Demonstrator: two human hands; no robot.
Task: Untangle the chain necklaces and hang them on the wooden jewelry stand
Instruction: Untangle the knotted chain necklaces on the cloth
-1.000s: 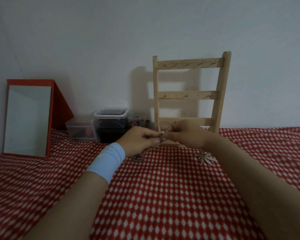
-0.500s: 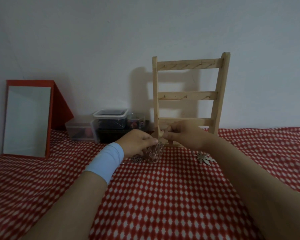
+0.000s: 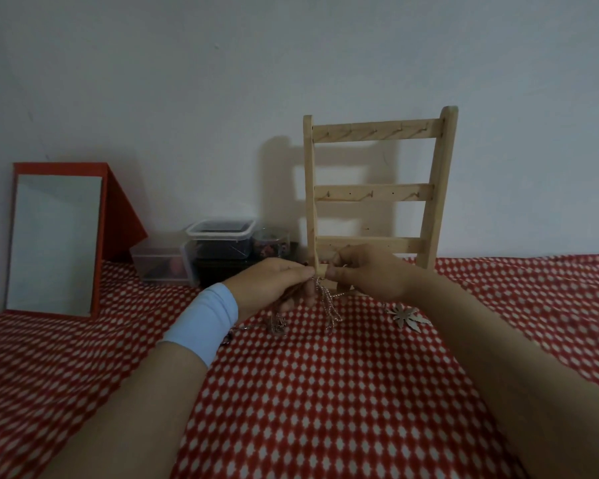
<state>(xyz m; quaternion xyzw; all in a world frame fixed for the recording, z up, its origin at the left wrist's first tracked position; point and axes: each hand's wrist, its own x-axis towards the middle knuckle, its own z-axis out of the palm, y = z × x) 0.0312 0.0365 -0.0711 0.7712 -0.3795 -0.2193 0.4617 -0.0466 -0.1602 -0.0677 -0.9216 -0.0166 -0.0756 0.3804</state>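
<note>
Head view, items logged from the hands outward.

1. Left hand (image 3: 270, 285): fingers curled, tips pinching the top of the chain necklaces (image 3: 327, 302). A pale blue wristband (image 3: 204, 323) sits on that wrist.
2. Right hand (image 3: 363, 271): thumb and forefinger pinch the same bunch. I see its fingertips almost meeting the left's, in front of the stand's left foot. Both hands sit where they did half a second ago.
3. Chain necklaces: held up between the two hands, strands hanging straight down to the cloth (image 3: 325, 392). Half a second ago I had them as a rounded cluster of loops under the left fingertips; they now hang longer and slightly further right. A second clump (image 3: 278, 323) lies on the cloth beneath the left hand.
4. Leaf pendant (image 3: 408, 316): flat on the cloth, right of the strands, just beside the right wrist; unmoved.
5. Wooden jewelry stand (image 3: 377, 191): upright behind the hands, close to the wall (image 3: 291, 63), with three pegged rungs.
6. Red-framed mirror (image 3: 54, 243): far left, leaning back.
7. Lidded tub (image 3: 220, 236), clear box (image 3: 159, 264) and jar (image 3: 270, 242): grouped between mirror and stand.
</note>
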